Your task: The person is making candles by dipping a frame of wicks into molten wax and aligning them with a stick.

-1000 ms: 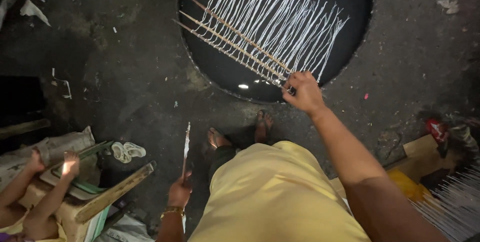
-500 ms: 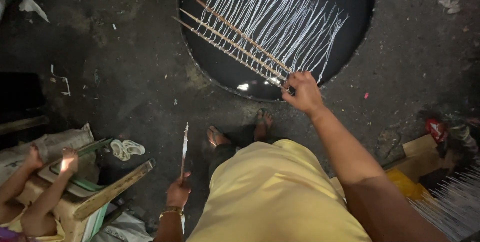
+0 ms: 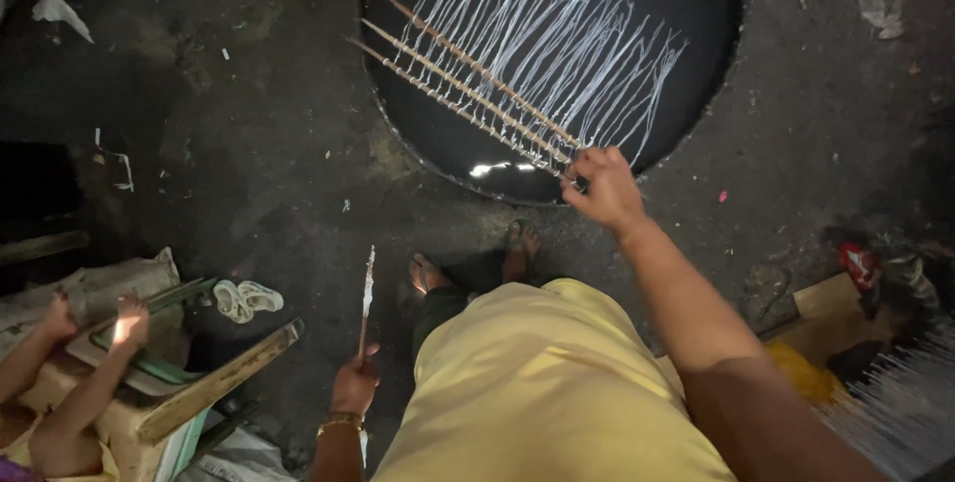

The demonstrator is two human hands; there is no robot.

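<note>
My right hand (image 3: 601, 187) grips the near ends of three thin wooden sticks (image 3: 468, 94) that reach out over a round dark vat (image 3: 716, 64) set in the ground. Many white strings (image 3: 557, 34) hang from the sticks into the black liquid. My left hand (image 3: 354, 383), with a gold bangle at the wrist, holds one more thin stick (image 3: 366, 298) upright beside my leg. I wear a yellow garment (image 3: 537, 392) and sandals (image 3: 520, 240), standing at the vat's near rim.
At lower left another person's bare feet (image 3: 95, 318) rest on a bench with a wooden plank (image 3: 214, 383); small sandals (image 3: 247, 298) lie beside it. A wooden board (image 3: 826, 303), a red wrapper and more white strings (image 3: 895, 402) sit at lower right. Paper scraps dot the dark floor.
The sticks with strings have sunk slightly lower over the vat and the strings look dimmer. The left hand and its stick have barely moved.
</note>
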